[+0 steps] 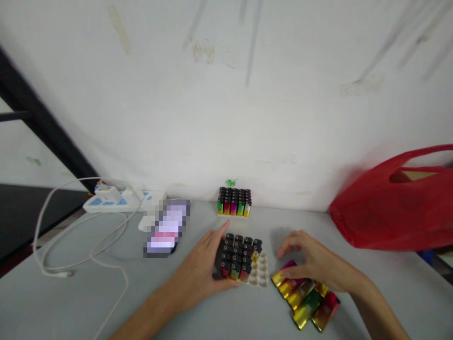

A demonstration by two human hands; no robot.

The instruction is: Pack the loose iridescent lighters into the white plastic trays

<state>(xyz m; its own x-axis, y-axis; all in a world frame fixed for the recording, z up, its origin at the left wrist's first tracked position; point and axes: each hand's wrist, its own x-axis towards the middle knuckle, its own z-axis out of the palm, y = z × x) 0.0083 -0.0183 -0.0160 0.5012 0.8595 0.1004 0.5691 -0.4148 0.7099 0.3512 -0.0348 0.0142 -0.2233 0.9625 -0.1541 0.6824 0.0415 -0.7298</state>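
Note:
My left hand [201,264] wraps round the left side of a white lighter tray [262,269], one digit along its far side and one along the near side. Black-topped lighters [235,255] stand upright in the tray's left columns, while bare sockets show at its right. My right hand [306,257] hovers over a loose heap of shiny lighters [304,302], its thumb and fingers apart. The heap is gold, green, red and purple. Whether the thumb touches the top lighter, I cannot tell. Nothing is visible between these fingers.
Against the wall stands a second tray of upright lighters [234,202]. A blurred-out phone [168,226] lies at the left, beside a white power strip [123,200] and a looping white cable [92,255]. At the right a red bag [396,208] rests on the grey table [134,302].

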